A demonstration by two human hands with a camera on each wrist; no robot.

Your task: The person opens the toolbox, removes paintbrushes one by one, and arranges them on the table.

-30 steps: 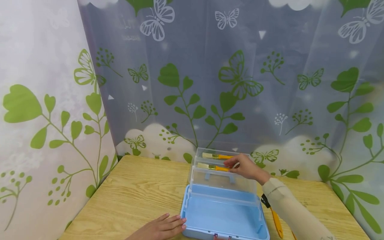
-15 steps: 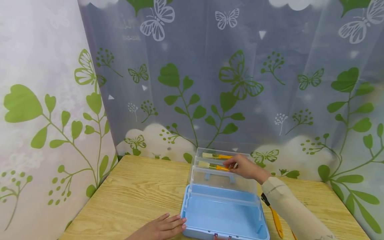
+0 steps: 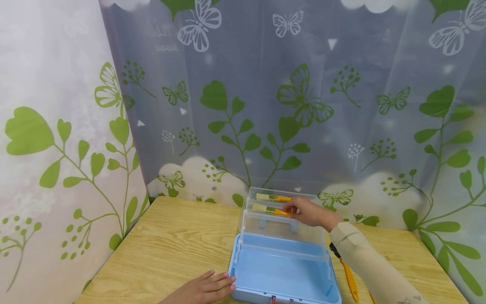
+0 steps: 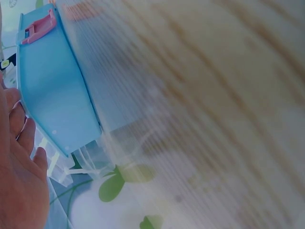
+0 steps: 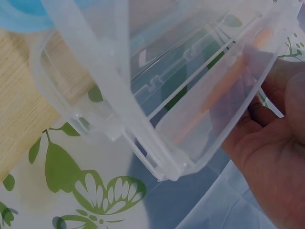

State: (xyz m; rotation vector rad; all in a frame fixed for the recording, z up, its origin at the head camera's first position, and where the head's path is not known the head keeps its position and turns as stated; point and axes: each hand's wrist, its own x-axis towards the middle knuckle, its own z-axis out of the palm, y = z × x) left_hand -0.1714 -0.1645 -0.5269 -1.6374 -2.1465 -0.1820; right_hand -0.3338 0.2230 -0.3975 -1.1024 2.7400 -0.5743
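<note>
You pinch a brush in your right grip, apparently seating it in the clear tray below, with gentle release likely needed next, while your straight-fingered left grip touches the blue box.

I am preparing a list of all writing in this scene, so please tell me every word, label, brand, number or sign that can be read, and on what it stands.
No text can be read.
Backdrop: two faint pale lines at upper left, perhaps lettering, too blurred to read.
Sleeve: small marks, unclear whether letters.
Blue box and brushes: no lettering visible.
</note>
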